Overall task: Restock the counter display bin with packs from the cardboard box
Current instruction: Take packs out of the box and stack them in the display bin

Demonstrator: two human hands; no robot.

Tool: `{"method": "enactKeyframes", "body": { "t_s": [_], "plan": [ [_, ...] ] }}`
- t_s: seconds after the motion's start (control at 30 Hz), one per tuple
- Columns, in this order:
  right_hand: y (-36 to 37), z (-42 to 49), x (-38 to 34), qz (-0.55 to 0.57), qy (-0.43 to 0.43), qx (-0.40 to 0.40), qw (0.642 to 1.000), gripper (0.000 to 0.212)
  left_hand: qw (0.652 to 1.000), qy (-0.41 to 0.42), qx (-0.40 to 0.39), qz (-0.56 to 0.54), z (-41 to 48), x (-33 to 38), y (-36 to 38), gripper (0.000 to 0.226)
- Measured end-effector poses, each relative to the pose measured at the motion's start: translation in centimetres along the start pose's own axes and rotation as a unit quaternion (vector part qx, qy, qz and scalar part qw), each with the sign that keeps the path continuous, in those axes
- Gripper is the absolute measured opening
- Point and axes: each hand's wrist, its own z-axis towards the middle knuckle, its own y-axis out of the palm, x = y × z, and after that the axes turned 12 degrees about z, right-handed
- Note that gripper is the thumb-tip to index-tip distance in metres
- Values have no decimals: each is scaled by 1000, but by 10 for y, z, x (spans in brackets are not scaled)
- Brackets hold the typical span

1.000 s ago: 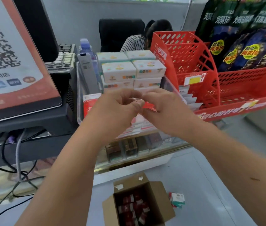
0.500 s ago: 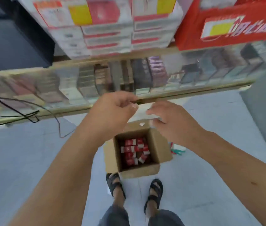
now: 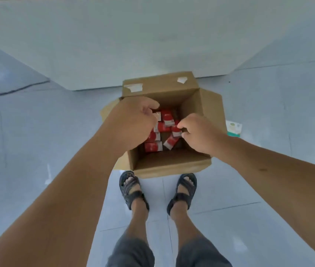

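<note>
An open cardboard box [image 3: 164, 166] stands on the floor just ahead of my feet. Several red-and-white packs [image 3: 153, 147] lie loose at its bottom. My left hand [image 3: 133, 122] is over the left side of the opening with its fingers curled above the packs. My right hand [image 3: 199, 132] is at the right side, thumb and forefinger pinched close to a red pack [image 3: 176, 132]. The fingertips overlap the packs, so I cannot tell whether either hand grips one. The counter display bin is out of view.
The white base of the counter [image 3: 152, 45] rises right behind the box. A small white-and-green pack [image 3: 233, 129] lies on the tiled floor to the right of the box. A dark cable [image 3: 8, 91] runs along the floor at the left. My sandalled feet [image 3: 133, 189] stand near the box.
My view has swung down from the counter bin to the floor. Both hands came down from the bin and now reach into the box opening.
</note>
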Motion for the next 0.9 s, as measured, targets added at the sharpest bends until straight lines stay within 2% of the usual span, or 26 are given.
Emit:
{"method": "enactKeyframes", "body": {
  "t_s": [0.1, 0.2, 0.27, 0.5, 0.63, 0.9],
  "plan": [
    [44, 51, 26, -18, 16, 14, 1000, 32, 998, 15, -12, 57, 43, -33, 39, 26],
    [81, 97, 49, -24, 39, 28, 999, 18, 995, 14, -30, 90, 81, -60, 75, 35],
    [102, 128, 63, -14, 66, 33, 997, 17, 994, 3, -50, 97, 102, -74, 98, 38],
    [164, 228, 98, 24, 130, 18, 991, 26, 994, -42, -71, 77, 157, -102, 144, 40],
    [195, 271, 116, 93, 164, 24, 982, 46, 994, -31, -44, 90, 170, -106, 153, 42],
    [216, 295, 131, 170, 206, 131, 955, 60, 992, -15, -3, 123, 178, -111, 161, 41]
  ]
}}
